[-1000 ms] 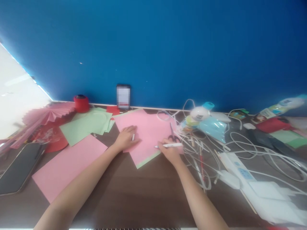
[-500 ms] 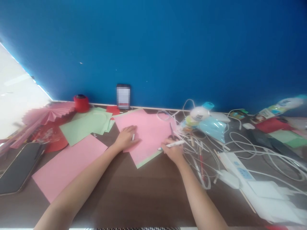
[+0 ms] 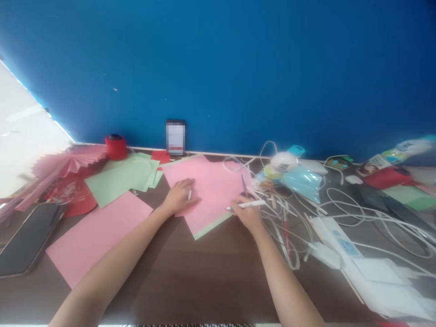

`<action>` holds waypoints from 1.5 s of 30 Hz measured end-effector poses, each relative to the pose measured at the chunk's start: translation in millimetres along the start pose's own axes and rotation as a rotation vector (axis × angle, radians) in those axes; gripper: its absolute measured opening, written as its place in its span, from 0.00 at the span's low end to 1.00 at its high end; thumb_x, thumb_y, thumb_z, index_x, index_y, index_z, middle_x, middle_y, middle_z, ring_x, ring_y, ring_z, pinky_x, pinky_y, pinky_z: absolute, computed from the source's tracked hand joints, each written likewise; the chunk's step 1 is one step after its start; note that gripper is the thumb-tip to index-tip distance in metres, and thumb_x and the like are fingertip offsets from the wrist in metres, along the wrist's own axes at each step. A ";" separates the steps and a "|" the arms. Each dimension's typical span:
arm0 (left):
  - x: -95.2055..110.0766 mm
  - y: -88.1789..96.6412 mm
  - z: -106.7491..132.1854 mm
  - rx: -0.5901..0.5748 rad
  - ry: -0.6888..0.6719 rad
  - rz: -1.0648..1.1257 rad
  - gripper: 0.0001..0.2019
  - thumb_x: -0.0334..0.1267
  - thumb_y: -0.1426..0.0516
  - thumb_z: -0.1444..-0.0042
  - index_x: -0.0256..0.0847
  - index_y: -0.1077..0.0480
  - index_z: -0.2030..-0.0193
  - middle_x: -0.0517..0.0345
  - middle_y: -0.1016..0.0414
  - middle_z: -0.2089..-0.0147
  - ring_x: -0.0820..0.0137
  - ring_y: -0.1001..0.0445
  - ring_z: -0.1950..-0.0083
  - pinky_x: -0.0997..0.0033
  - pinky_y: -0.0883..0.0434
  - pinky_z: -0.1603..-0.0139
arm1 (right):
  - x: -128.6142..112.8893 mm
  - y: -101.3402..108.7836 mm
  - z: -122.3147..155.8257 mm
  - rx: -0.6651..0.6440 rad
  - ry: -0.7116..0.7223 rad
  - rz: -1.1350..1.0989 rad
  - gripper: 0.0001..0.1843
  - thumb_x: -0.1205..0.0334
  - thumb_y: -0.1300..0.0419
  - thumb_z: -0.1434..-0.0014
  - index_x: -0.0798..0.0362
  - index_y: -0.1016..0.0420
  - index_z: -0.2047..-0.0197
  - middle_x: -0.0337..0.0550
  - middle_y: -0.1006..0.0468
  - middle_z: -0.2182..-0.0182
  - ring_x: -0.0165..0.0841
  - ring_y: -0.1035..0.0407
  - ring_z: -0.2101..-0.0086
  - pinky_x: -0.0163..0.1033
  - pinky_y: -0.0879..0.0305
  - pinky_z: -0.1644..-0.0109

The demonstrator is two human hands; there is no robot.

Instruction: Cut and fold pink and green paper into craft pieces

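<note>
Angled pink paper (image 3: 218,181) lies on the desk with a strip of light green paper (image 3: 207,232) showing along its lower edge. My left hand (image 3: 180,196) rests on the left part of the pink paper, fingers stretched out and thumb apart. A small white piece (image 3: 189,195) shows between that thumb and the fingers; I cannot tell whether it is gripped. My right hand (image 3: 248,213) is closed around a white marker pen (image 3: 252,204), its bluish tip at the lower right edge of the paper. Just beyond, scissors (image 3: 244,185) lie partly hidden by the hand.
Another pink sheet (image 3: 98,236), green sheets (image 3: 119,177), a folded pink paper fan (image 3: 71,161) and a phone (image 3: 29,238) lie at left. A phone (image 3: 175,137) leans on the blue wall. White cables (image 3: 299,227), a glue bottle (image 3: 282,162) and a power strip (image 3: 344,243) crowd the right.
My right hand has shifted slightly right with the marker. The left hand and the papers have stayed put.
</note>
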State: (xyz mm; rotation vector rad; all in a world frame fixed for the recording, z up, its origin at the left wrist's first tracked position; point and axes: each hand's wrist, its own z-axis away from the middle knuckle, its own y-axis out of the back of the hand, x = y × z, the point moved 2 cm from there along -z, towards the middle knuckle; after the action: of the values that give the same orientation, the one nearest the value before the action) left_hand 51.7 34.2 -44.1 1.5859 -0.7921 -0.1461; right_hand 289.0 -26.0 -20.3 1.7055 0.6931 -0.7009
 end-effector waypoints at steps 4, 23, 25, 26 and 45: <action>0.1 0.3 0.2 0.007 -0.001 0.000 0.23 0.56 0.50 0.47 0.38 0.30 0.58 0.51 0.40 0.38 0.59 0.44 0.38 0.57 0.44 0.40 | 5.6 -1.2 0.7 0.022 -0.074 -0.107 0.15 0.54 0.46 0.49 0.50 0.39 0.83 0.34 0.32 0.87 0.31 0.34 0.81 0.34 0.39 0.75; 1.1 1.2 0.2 -0.001 -0.002 -0.020 0.22 0.56 0.51 0.47 0.38 0.30 0.60 0.50 0.40 0.38 0.59 0.44 0.38 0.57 0.43 0.41 | 9.9 -4.8 0.7 0.000 0.015 0.087 0.13 0.57 0.47 0.50 0.51 0.38 0.83 0.34 0.30 0.85 0.31 0.33 0.78 0.40 0.37 0.62; 1.4 1.8 0.3 -0.001 -0.001 -0.021 0.21 0.55 0.50 0.46 0.38 0.30 0.60 0.50 0.40 0.38 0.60 0.44 0.37 0.57 0.43 0.41 | 14.4 -4.0 0.6 0.005 -0.071 -0.067 0.13 0.56 0.47 0.49 0.50 0.39 0.81 0.34 0.30 0.85 0.31 0.33 0.81 0.36 0.37 0.72; 1.4 2.0 0.3 -0.001 -0.002 -0.020 0.21 0.54 0.50 0.46 0.38 0.30 0.60 0.51 0.40 0.38 0.60 0.44 0.37 0.58 0.44 0.40 | 15.5 -3.5 0.4 0.010 -0.097 -0.109 0.13 0.55 0.47 0.49 0.50 0.38 0.81 0.35 0.30 0.85 0.31 0.33 0.81 0.35 0.38 0.75; 1.4 2.0 0.6 -0.004 -0.003 -0.022 0.24 0.55 0.51 0.46 0.37 0.31 0.55 0.49 0.40 0.38 0.59 0.44 0.37 0.57 0.44 0.40 | 16.8 1.1 -2.0 0.030 0.054 0.151 0.13 0.58 0.49 0.50 0.50 0.41 0.84 0.34 0.32 0.86 0.30 0.36 0.79 0.35 0.41 0.71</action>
State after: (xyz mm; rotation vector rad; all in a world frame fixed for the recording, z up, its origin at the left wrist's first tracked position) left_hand 51.6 33.0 -41.9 1.5911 -0.7765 -0.1656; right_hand 301.0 -22.6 -31.8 1.7893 0.5868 -0.5634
